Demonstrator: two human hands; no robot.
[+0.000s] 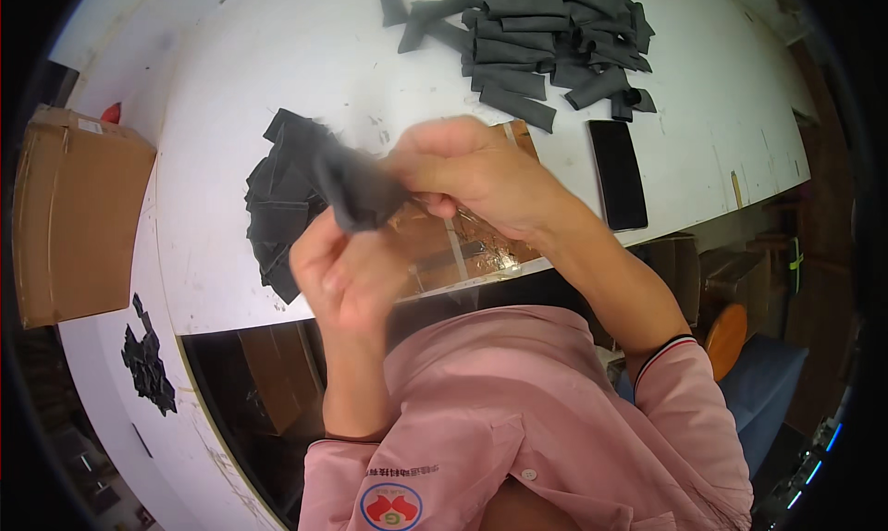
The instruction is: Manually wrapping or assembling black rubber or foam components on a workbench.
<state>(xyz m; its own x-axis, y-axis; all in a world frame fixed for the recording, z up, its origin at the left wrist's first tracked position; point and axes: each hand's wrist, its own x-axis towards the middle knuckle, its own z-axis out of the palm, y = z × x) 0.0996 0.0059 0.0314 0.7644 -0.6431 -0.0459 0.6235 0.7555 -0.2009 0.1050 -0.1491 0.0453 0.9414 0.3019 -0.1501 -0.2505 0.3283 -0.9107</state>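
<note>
Between my two hands is a dark grey fabric piece [359,193], smeared by motion and lifted above the white table. My right hand [476,170] pinches its right side, thumb and fingers pressed together. The closed fingers of my left hand [347,267] grip it from below, partly hidden behind the cloth. Just left of my hands lies a pile of flat dark grey fabric pieces [282,207], overlapping one another. Under my wrists, a brown cardboard sheet [435,258] with shiny tape lies at the table's near edge.
A large heap of dark grey fabric tubes [523,45] covers the far right of the white table [222,78]. Right of my right hand lies a black phone [618,175]. A cardboard box [79,216] stands at the left, with another dark fabric pile [148,364] nearer me.
</note>
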